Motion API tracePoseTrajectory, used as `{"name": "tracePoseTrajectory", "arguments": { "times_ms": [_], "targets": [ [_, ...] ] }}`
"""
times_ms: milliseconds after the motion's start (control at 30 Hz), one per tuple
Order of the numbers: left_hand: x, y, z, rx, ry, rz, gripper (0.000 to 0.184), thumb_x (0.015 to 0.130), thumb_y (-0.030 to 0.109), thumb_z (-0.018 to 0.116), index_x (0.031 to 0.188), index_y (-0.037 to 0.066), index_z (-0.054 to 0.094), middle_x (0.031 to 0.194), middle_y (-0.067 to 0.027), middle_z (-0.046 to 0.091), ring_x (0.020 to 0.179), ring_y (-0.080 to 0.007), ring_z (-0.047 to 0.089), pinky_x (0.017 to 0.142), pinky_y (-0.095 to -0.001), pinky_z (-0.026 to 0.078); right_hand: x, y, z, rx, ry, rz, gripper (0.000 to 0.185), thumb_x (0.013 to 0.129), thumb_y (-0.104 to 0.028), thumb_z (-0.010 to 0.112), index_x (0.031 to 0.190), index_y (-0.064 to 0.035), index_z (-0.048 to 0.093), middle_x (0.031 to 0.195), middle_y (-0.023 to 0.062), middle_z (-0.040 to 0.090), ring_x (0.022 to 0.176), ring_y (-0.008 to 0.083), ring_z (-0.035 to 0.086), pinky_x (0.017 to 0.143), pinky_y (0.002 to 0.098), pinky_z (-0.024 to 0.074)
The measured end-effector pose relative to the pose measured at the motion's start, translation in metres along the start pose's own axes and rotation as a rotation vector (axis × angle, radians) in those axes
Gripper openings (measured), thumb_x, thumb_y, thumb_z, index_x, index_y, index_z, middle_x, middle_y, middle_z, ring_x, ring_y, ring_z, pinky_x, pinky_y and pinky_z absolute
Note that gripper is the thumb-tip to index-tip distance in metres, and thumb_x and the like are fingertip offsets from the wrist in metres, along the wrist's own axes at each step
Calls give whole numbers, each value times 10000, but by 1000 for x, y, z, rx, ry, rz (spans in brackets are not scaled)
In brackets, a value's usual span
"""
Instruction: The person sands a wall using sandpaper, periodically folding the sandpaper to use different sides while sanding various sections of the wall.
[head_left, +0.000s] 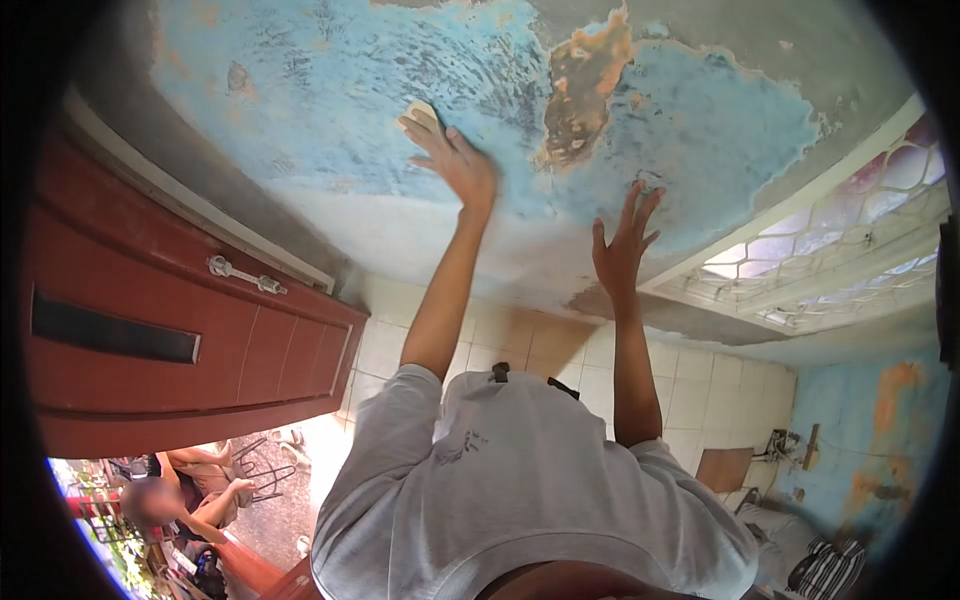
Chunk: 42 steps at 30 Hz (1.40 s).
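Observation:
My left hand (pixel 462 172) presses a small pale sandpaper piece (pixel 424 112) against the wall (pixel 360 120), which has worn light-blue paint with dark scuff marks. The fingers lie over the piece and cover most of it, so its exact kind is hard to make out. To the right, my right hand (pixel 627 240) has its fingers spread, with the fingertips at the blue wall surface and nothing held. Between the hands and farther up, a bare brown-grey patch (pixel 585 95) with orange edges breaks the paint.
A red door (pixel 200 320) with a metal handle (pixel 245 273) stands at left. Through the doorway a person (pixel 200 490) sits near a metal-framed chair (pixel 265 470). A white-grilled window (pixel 830 230) is at right. Pale floor tiles (pixel 690 375) lie below; bedding (pixel 790 535) sits lower right.

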<state>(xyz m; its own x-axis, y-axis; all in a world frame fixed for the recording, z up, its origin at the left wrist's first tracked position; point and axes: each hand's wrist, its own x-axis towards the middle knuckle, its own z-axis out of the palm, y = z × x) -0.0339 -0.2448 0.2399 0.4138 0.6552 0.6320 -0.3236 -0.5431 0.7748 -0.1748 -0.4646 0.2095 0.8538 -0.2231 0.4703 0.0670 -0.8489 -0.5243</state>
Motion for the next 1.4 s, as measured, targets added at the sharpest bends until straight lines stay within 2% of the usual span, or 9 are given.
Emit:
{"name": "tracePoseTrajectory", "arguments": {
  "times_ms": [200,333,467,700,833,1067,1233,1300,1400],
  "targets": [
    [-14,-12,-26,305,-1249,701,544,1078,151,423,1578,-59,372,1693,-296,241,1589,-475,140,1218,-718,12,0,-1,1,60,-11,-17,928,1004,-334,618,1707,-151,41,1740,261,-92,1605,488,-15,1117,844,134],
    [-17,-10,3,1,-20,22,715,896,101,625,1579,38,426,1682,-231,320,1554,-425,285,1226,-730,117,-3,4,-6,-36,-80,23,933,1009,-351,615,1705,-142,30,1737,268,-97,1604,489,-22,1115,845,139],
    [-42,-47,-20,209,-981,1024,795,848,112,671,1597,50,411,1672,-219,349,1543,-403,322,1227,-700,184,-4,9,-2,39,-48,-20,932,1012,-351,621,1708,-174,27,1745,244,-109,1607,478,-31,1118,842,137],
    [-13,-48,-1,170,-198,338,706,880,78,606,1565,42,435,1679,-254,310,1550,-459,292,1213,-741,139,-4,22,-23,219,-166,-21,941,1022,-372,638,1709,-205,17,1747,226,-133,1599,492,-87,1127,831,134],
    [-21,-28,-35,108,-1168,791,751,856,-2,595,1582,23,406,1647,-348,287,1540,-539,238,1225,-732,119,-7,15,-17,274,-112,-50,947,1022,-354,650,1709,-204,15,1750,209,-146,1592,501,-110,1118,838,135],
    [-12,-54,14,217,-129,298,718,944,75,585,1620,39,344,1681,-261,305,1535,-499,282,1229,-696,141,-4,18,-8,409,-78,-111,984,1006,-303,688,1706,-157,12,1717,265,-217,1582,498,-161,1251,640,59],
    [4,-25,-48,429,-1184,627,641,1019,114,494,1590,-91,288,1696,-298,226,1581,-516,96,1247,-674,40,-1,14,-5,506,-62,-81,979,1003,-266,692,1702,-126,22,1697,303,-236,1578,490,-184,1266,601,29],
    [3,-68,-20,316,-364,454,686,1019,141,533,1644,22,277,1693,-304,229,1575,-493,182,1247,-665,118,-3,20,-4,485,-61,-114,970,1002,-257,691,1701,-116,34,1697,311,-222,1576,495,-187,1266,602,32],
    [-13,-52,12,149,-225,159,639,1044,90,448,1618,-84,226,1688,-347,178,1560,-552,138,1238,-689,92,-1,20,-1,460,-37,-155,977,1001,-251,689,1699,-107,21,1699,316,-207,1569,503,-196,1265,608,17]
  ]
}}
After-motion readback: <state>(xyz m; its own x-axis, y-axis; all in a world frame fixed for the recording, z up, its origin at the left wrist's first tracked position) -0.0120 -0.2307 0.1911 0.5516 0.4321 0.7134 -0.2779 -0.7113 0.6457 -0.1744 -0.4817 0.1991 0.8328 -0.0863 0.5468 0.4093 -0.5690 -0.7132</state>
